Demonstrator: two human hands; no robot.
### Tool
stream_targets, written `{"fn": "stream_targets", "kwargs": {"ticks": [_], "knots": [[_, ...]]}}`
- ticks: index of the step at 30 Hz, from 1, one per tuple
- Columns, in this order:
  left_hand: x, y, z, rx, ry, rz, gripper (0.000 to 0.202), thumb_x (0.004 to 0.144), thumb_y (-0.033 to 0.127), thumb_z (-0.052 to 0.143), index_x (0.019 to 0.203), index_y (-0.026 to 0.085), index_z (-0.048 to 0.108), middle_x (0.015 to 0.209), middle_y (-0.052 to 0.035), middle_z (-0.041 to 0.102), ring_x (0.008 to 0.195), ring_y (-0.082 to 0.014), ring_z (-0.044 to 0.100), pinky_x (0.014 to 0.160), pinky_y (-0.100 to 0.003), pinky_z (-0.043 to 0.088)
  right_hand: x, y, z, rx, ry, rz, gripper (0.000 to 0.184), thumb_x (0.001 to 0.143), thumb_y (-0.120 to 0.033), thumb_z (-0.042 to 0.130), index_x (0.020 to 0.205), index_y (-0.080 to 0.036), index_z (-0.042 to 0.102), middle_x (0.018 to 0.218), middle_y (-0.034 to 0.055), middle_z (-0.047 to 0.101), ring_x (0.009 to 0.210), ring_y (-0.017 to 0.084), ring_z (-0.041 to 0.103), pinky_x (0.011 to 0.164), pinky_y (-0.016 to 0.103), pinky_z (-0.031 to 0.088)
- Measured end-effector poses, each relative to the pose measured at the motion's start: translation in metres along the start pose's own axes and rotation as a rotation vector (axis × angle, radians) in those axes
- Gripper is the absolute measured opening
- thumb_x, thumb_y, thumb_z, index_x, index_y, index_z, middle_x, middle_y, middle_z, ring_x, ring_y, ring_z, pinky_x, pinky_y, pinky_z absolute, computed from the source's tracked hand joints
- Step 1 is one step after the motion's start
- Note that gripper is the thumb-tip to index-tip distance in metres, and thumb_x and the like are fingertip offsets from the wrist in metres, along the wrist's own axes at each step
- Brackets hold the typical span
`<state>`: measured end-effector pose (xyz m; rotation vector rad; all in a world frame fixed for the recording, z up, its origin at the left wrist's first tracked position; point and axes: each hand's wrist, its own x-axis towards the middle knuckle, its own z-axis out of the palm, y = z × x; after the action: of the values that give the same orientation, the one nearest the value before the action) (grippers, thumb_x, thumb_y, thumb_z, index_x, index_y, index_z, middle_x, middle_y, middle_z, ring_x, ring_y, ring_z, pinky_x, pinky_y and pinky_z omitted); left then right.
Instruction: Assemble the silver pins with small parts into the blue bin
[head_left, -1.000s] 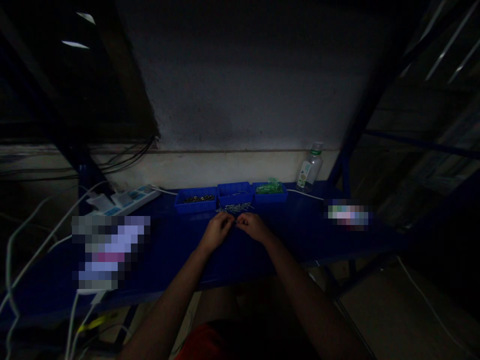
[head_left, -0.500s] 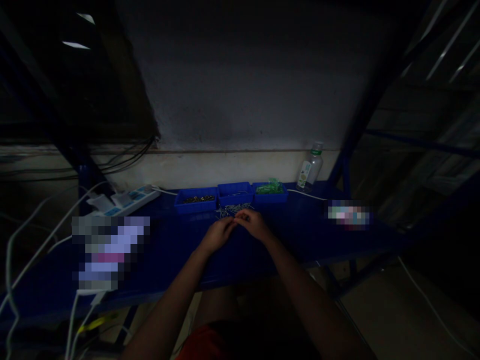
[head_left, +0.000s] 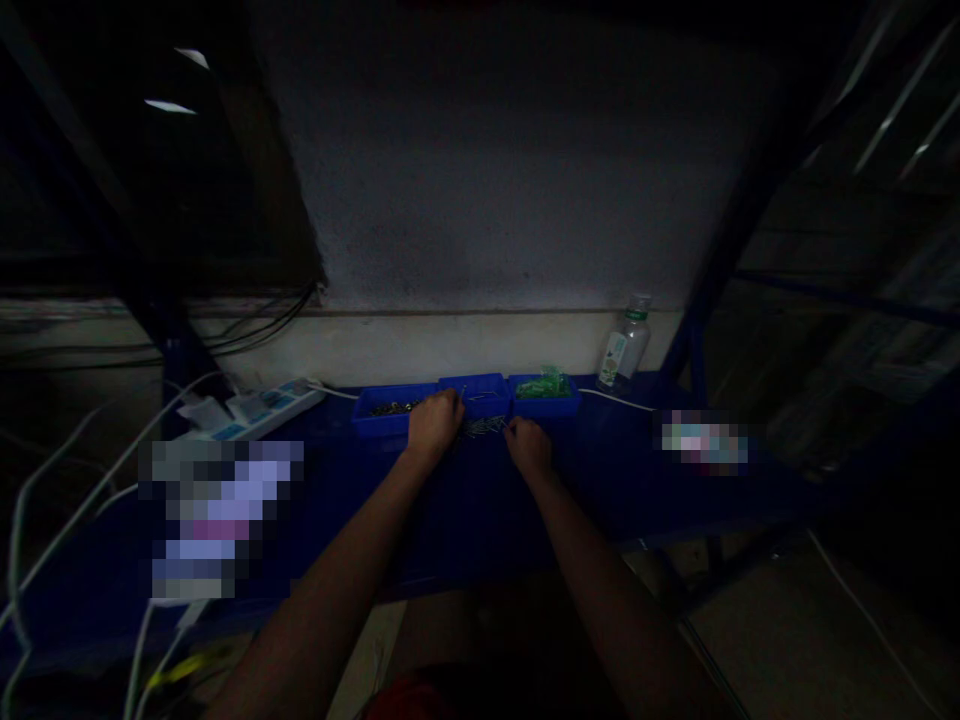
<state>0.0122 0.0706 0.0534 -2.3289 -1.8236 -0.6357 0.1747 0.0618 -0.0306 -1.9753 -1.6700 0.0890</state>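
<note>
My left hand is closed in a pinch at the front of the middle blue tray, a thin metal screw sticking up from its fingertips. My right hand is closed too, its fingertips at the right edge of a loose pile of screws on the blue table. It seems to pinch one screw there, though the dim light blurs it. A few similar pieces lie inside the middle tray. Small brassy metal parts fill the left blue tray, partly covered by my left hand.
Green plastic pieces fill the right blue tray. A clear bottle stands by the wall. On the left are a power strip with plugs, white cables and a blurred-out item; another blurred item lies on the right.
My hands were together in front of the screw pile and have separated. The left has moved forward to the middle tray; the right has shifted to the right, to the pile's edge.
</note>
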Motion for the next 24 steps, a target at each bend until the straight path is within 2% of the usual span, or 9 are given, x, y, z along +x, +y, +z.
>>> {"fn": "stream_targets", "kwargs": {"ticks": [2, 4, 8, 11, 15, 20, 24], "knots": [[0.011, 0.001, -0.003, 0.045, -0.017, -0.031, 0.035, 0.086, 0.037, 0.032, 0.09, 0.015, 0.058, 0.09, -0.0121, 0.063, 0.083, -0.0224, 0.059, 0.072, -0.03, 0.042, 0.0, -0.001, -0.002, -0.02, -0.012, 0.0, 0.017, 0.083, -0.033, 0.045, 0.089, -0.021, 0.056, 0.089, 0.0052, 0.059, 0.083, 0.016, 0.055, 0.067, 0.024, 0.038], [0.01, 0.001, -0.002, 0.042, 0.0, -0.041, 0.038, 0.087, 0.039, 0.03, 0.093, 0.015, 0.058, 0.091, -0.0122, 0.063, 0.083, -0.023, 0.059, 0.072, -0.03, 0.042, -0.001, -0.002, -0.004, -0.031, -0.005, 0.016, 0.016, 0.083, -0.031, 0.045, 0.089, -0.02, 0.055, 0.089, 0.0063, 0.059, 0.084, 0.016, 0.055, 0.068, 0.024, 0.038], [-0.019, -0.002, 0.008, -0.121, 0.076, -0.014, 0.038, 0.087, 0.041, 0.03, 0.102, 0.019, 0.057, 0.095, -0.0093, 0.064, 0.086, -0.0218, 0.059, 0.074, -0.029, 0.042, -0.001, 0.001, -0.004, 0.062, 0.027, 0.022, 0.017, 0.085, -0.028, 0.042, 0.087, -0.017, 0.054, 0.09, 0.0084, 0.059, 0.083, 0.015, 0.055, 0.07, 0.024, 0.037], [-0.045, -0.006, 0.021, -0.371, 0.031, 0.029, 0.037, 0.085, 0.041, 0.035, 0.102, 0.018, 0.059, 0.092, -0.0072, 0.065, 0.083, -0.0188, 0.059, 0.073, -0.026, 0.042, -0.005, 0.001, -0.004, 0.239, 0.036, -0.109, 0.018, 0.087, -0.028, 0.039, 0.085, -0.018, 0.053, 0.087, 0.0062, 0.058, 0.082, 0.014, 0.054, 0.073, 0.024, 0.037], [-0.057, -0.013, 0.035, -0.68, -0.061, 0.043, 0.042, 0.08, 0.044, 0.043, 0.107, 0.015, 0.057, 0.084, -0.0041, 0.066, 0.071, -0.0153, 0.059, 0.064, -0.023, 0.044, -0.018, -0.006, -0.005, 0.437, -0.084, -0.444, 0.015, 0.086, -0.028, 0.041, 0.086, -0.018, 0.052, 0.085, 0.0033, 0.058, 0.083, 0.013, 0.052, 0.075, 0.023, 0.037], [-0.055, -0.019, 0.042, -0.806, -0.114, 0.054, 0.036, 0.076, 0.043, 0.048, 0.092, 0.013, 0.062, 0.077, -0.0034, 0.066, 0.069, -0.0155, 0.059, 0.062, -0.023, 0.043, -0.027, -0.014, -0.008, 0.53, -0.141, -0.491, 0.015, 0.086, -0.028, 0.04, 0.088, -0.018, 0.051, 0.085, 0.0025, 0.057, 0.082, 0.012, 0.052, 0.075, 0.023, 0.037], [-0.054, -0.02, 0.042, -0.88, -0.105, 0.083, 0.033, 0.076, 0.041, 0.05, 0.09, 0.013, 0.062, 0.079, -0.0038, 0.066, 0.07, -0.0149, 0.059, 0.065, -0.023, 0.044, -0.029, -0.015, -0.012, 0.55, -0.167, -0.514, 0.015, 0.086, -0.028, 0.041, 0.085, -0.018, 0.052, 0.083, 0.0014, 0.058, 0.08, 0.012, 0.053, 0.073, 0.023, 0.037]]}}
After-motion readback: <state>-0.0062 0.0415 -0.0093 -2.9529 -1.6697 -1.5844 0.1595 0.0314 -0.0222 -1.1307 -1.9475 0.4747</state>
